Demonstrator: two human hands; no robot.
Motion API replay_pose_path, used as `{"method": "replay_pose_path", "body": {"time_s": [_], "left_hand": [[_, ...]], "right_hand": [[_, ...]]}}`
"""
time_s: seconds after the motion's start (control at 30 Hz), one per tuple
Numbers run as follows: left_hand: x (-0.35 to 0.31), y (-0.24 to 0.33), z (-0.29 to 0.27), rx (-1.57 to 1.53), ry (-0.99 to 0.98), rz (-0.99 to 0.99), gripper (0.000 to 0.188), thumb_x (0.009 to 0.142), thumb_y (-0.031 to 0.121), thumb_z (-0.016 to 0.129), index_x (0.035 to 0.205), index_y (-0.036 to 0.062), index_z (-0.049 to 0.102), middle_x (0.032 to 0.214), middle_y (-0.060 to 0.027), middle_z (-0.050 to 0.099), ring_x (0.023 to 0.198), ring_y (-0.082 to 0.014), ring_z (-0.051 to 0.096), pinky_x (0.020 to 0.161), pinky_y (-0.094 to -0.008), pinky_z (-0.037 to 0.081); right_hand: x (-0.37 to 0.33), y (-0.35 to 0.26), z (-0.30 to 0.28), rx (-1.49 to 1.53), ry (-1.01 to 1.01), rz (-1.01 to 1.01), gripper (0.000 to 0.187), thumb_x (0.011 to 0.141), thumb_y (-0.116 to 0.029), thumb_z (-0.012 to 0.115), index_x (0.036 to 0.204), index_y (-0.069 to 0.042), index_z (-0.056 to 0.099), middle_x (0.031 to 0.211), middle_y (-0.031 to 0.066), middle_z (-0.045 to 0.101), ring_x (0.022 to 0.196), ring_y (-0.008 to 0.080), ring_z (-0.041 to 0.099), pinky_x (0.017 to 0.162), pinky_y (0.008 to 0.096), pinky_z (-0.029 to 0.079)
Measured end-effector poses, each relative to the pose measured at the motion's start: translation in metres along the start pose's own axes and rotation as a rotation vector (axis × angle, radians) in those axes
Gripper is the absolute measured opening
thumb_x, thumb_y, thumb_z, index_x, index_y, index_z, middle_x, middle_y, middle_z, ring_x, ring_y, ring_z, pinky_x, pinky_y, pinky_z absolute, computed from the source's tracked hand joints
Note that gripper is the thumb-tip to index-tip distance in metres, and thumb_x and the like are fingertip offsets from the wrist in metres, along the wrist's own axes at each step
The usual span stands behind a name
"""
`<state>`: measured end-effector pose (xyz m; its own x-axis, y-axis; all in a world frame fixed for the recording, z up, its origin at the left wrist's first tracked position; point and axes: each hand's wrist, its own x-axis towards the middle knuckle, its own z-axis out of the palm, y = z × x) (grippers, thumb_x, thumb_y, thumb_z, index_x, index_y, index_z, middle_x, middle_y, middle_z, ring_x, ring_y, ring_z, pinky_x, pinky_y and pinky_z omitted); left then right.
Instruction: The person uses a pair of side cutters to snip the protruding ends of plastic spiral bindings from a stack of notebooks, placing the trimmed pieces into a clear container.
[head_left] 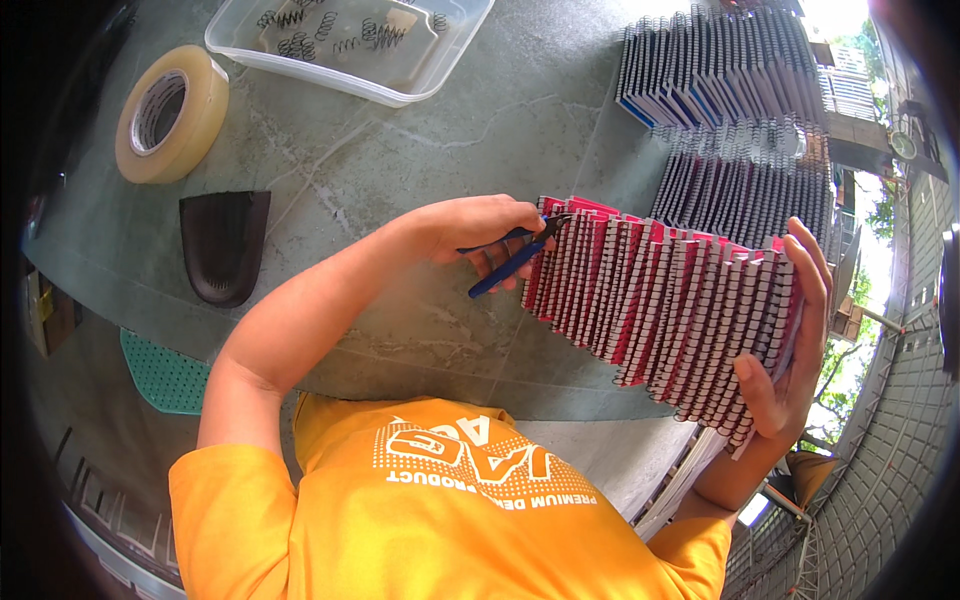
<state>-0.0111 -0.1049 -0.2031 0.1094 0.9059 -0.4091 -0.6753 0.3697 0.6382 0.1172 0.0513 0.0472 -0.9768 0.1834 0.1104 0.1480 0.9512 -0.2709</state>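
Observation:
My left hand (pixel 490 235) is closed around blue-handled cutting pliers (pixel 515 265). Their dark jaws touch the far left corner of a row of spiral-bound notebooks (pixel 660 300) with pink-red covers. The notebooks are packed side by side, their dark coil bindings facing up. My right hand (pixel 800 330) grips the right end of this row, thumb over the near side and fingers stretched along the outer face. What exactly the jaws pinch is too small to tell.
Behind stand more coil-bound notebooks, one row blue-edged (pixel 720 75), another dark (pixel 745 190). A clear plastic tub (pixel 390 95) with loose black coils is at the far edge. A tape roll (pixel 190 130) and a black curved pad (pixel 225 250) lie on the left. A green perforated seat (pixel 165 375) is below the table's edge.

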Motion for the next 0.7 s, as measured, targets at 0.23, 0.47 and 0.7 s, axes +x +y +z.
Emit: {"method": "replay_pose_path", "body": {"time_s": [0.23,0.47,0.7], "left_hand": [[0.000,0.002,-0.004,-0.143,-0.066,-0.037,0.042,0.092,0.033,0.034,0.112,0.0021,0.055,0.078,-0.0102,0.060,0.066,-0.0214,0.061,0.060,-0.0363,0.051],[0.004,-0.016,0.007,-0.409,-0.078,-0.003,0.039,0.093,0.033,0.035,0.106,0.0018,0.056,0.076,-0.0086,0.059,0.063,-0.0195,0.059,0.057,-0.0346,0.051],[0.001,-0.019,0.020,-0.123,0.093,0.132,0.040,0.095,0.035,0.038,0.104,-0.0004,0.055,0.072,-0.0070,0.056,0.061,-0.0180,0.058,0.057,-0.0324,0.050]], "right_hand": [[0.000,0.002,0.000,-0.005,-0.002,-0.007,0.087,0.062,-0.065,0.057,0.128,-0.008,0.050,0.136,0.0194,0.041,0.119,0.0312,0.048,0.099,0.0437,0.039],[-0.001,-0.001,0.001,0.011,0.000,0.004,0.086,0.063,-0.065,0.056,0.128,-0.008,0.050,0.136,0.0199,0.041,0.120,0.0310,0.048,0.098,0.0436,0.040],[-0.001,-0.001,0.000,0.014,0.004,-0.014,0.086,0.063,-0.062,0.059,0.127,-0.005,0.050,0.135,0.0200,0.041,0.119,0.0305,0.048,0.099,0.0417,0.039]]}}
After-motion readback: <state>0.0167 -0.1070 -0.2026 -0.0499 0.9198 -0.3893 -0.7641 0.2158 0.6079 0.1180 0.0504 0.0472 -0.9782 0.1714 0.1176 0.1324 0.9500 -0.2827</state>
